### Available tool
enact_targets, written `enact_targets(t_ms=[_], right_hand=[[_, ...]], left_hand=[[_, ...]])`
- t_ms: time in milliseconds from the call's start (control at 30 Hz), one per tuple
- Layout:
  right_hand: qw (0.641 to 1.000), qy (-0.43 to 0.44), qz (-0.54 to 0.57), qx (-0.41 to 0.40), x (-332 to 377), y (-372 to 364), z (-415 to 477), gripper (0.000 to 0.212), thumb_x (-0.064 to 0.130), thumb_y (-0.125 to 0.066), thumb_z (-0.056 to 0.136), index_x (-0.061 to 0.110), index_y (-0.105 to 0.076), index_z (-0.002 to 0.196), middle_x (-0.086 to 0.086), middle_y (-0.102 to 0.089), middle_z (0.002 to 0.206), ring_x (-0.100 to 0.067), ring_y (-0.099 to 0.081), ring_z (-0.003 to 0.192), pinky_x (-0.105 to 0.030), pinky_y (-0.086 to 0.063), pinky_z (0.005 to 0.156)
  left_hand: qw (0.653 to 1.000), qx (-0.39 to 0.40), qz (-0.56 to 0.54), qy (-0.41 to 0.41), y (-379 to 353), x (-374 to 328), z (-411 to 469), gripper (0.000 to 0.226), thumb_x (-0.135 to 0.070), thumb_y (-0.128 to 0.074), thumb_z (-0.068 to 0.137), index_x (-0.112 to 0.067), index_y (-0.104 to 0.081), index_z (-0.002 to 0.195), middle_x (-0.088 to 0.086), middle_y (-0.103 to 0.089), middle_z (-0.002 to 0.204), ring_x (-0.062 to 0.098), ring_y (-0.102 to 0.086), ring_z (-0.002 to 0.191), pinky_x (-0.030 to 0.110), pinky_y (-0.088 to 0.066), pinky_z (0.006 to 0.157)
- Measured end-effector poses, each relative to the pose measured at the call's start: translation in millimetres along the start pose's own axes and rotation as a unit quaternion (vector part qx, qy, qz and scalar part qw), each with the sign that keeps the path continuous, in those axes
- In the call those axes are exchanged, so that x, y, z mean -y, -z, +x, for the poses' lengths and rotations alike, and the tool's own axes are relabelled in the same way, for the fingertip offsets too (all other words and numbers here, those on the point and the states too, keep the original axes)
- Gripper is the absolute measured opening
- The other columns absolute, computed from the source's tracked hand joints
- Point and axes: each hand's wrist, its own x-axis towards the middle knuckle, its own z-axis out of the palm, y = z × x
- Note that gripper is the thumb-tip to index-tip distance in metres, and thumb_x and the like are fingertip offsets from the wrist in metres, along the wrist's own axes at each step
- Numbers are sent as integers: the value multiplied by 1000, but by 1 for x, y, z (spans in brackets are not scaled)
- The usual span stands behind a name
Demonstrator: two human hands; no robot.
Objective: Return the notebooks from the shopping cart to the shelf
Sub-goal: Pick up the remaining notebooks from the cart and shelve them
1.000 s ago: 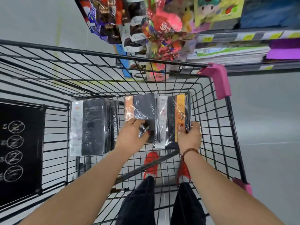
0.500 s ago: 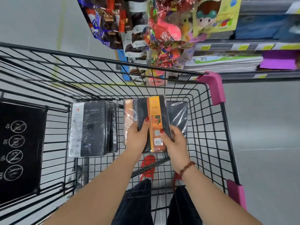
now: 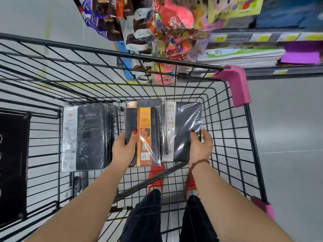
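From the head view, your left hand holds the orange notebook by its near left edge, with the thumb flat on the cover and the fingers hidden beneath. It looks like the top of a small stack, so that grip probably keeps the stack squared. Your right hand pinches the near right corner of the grey notebook, thumb on the wrap and fingers round the edge, likely to slide it over and gather both in one lift. The two notebooks lie just beside each other on the floor of the cart, towards its right wall. A third pile sits to their left, untouched. The shelf is up ahead on the right, beyond the rim. None of the notebooks in view is back on it yet. The plastic wrap is slick, so hold firmly before you raise them.
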Motion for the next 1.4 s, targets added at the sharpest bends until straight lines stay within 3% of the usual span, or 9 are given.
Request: enact_targets(t_ms=[167, 267, 400, 500, 600, 833, 1100, 1333, 1400], right_hand=[[998, -50, -2, -29, -2, -4, 10, 43, 19, -70, 83, 10, -58, 124, -7, -56, 133, -21, -53, 121, -33, -39, 106], [998, -53, 8, -26, -1, -4, 15, 14, 17, -70, 82, 19, -65, 96, -3, -62, 115, -19, -57, 106, -33, -44, 98], [998, -62, -3, -15, 2, -5, 16, 40, 23, -74, 79, 8, -62, 114, 0, -62, 103, -18, -58, 100, -27, -44, 91], [997, -75, -24, 24, 4, -4, 15, 13, 26, -72, 82, 16, -63, 84, 5, -57, 78, -12, -55, 78, -21, -44, 76], [996, -43, -62, 42, 3, 0, 13, 23, 28, -66, 86, 16, -54, 71, 2, -49, 71, -14, -47, 72, -23, -42, 67], [986, 66, -111, 101, 12, 11, -13, 14, 27, -58, 91, 19, -53, 102, -1, -49, 67, -15, -44, 56, -23, -43, 49], [971, 186, -125, 80, 53, 66, -55, 23, 33, -58, 90, 20, -61, 109, 2, -65, 84, -15, -60, 73, -41, -56, 74], [957, 262, -28, 118, 117, 118, -111, 17, 12, -56, 92, 25, -64, 101, -10, -58, 77, -2, -49, 64, -10, -45, 59], [960, 258, 10, 107, 134, 135, -117, 30, 7, -56, 92, 22, -59, 118, -10, -47, 65, 1, -42, 52, -7, -39, 52]], left_hand=[[1000, 11, 0, 18, 3, 8, 5, 20, -46, -51, 91, -29, -57, 82, 7, -71, 91, 27, -70, 86, 48, -57, 81], [1000, 9, -4, 24, 4, 12, 5, 20, -47, -51, 90, -30, -55, 82, 9, -71, 95, 28, -69, 89, 49, -56, 84], [999, 14, -15, 36, 5, 14, 2, 19, -47, -50, 91, -29, -56, 85, 8, -70, 97, 27, -68, 90, 46, -56, 84], [999, 18, -19, 31, 6, 14, -1, 29, -44, -49, 93, -17, -58, 97, 5, -68, 91, 23, -67, 86, 32, -55, 71], [998, 20, -37, 37, 7, 10, -6, 25, -41, -50, 93, -18, -58, 99, 0, -68, 87, 21, -67, 84, 30, -54, 73], [999, 15, -42, 17, 20, -9, -25, 14, -37, -49, 95, -31, -54, 83, -2, -66, 83, 21, -65, 83, 37, -54, 78], [996, -11, -74, -56, 46, -43, -54, 52, -42, -56, 88, -49, -34, 135, -7, -52, 138, 16, -57, 120, 43, -47, 100], [984, 11, -129, -121, 57, -83, -99, 53, -28, -56, 93, -43, -36, 140, -9, -61, 124, 11, -64, 104, 37, -55, 91], [981, 18, -129, -143, 58, -93, -112, 52, -26, -55, 94, -42, -38, 140, -8, -60, 127, 10, -63, 105, 28, -54, 86]])
